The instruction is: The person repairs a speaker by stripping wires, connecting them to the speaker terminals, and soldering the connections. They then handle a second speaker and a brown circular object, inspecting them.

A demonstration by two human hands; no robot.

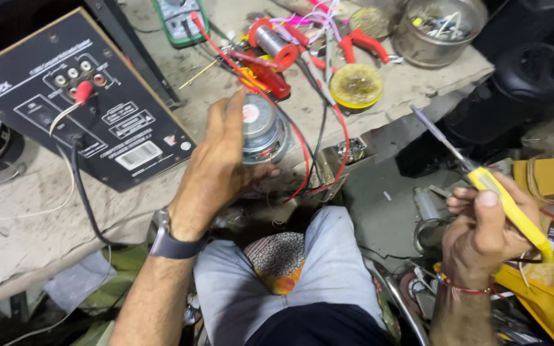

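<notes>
Two hands work: left hand (216, 168), mid-frame, grips a speaker (261, 128) steady; right hand (485, 230), lower right, clasps a screwdriver (482, 179), tip raised clear.

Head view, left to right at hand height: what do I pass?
Black amplifier back panel → left hand holding a small round speaker → red and black wires → right hand gripping a yellow-handled screwdriver.

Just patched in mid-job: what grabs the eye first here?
The left hand at centre grips a small round speaker trailing red and black wires. At right, the right hand holds a yellow-handled screwdriver, tip up. A black amplifier panel lies upper left.
</notes>
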